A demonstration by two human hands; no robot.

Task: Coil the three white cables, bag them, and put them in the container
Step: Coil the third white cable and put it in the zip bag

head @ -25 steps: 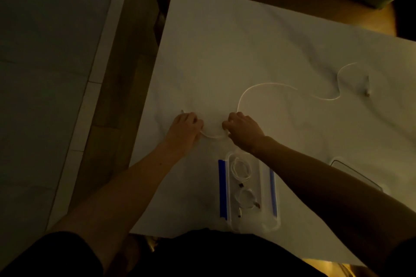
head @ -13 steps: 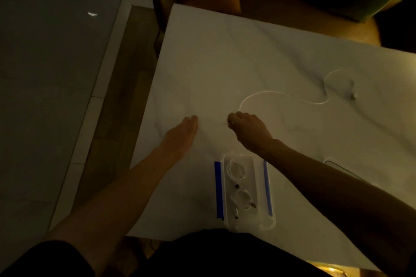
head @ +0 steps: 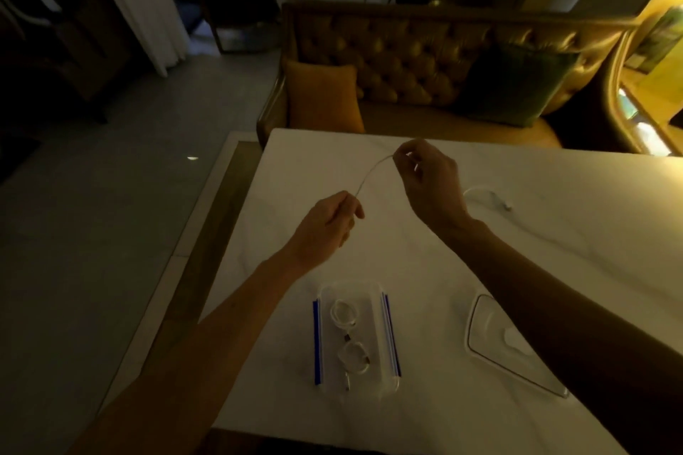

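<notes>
Dim yellowish light falls on a white marble surface [head: 258,225], with grey floor [head: 111,196] to its left and a tufted sofa [head: 406,55] along its far edge, carrying an orange cushion [head: 321,96] and a green cushion [head: 517,85]. Left of centre, the left hand [head: 325,223] is raised above the surface and pinches a loose cable [head: 373,170] between thumb and fingertips. The thin white cable rises in a shallow arc, up and to the right. Nearer the person, a clear container [head: 351,284] with blue clips [head: 316,342] along its two long sides sits on the surface, and two coiled cables [head: 343,316] lie inside it, one behind the other. The right hand [head: 430,177], held higher and farther off, pinches the upper end of the arc with curled fingers. Just right of that wrist, the rest of the loose cable lies curved on the surface, ending in a small plug. Near the right edge a clear lid [head: 488,340] lies flat, partly hidden under the right forearm.
</notes>
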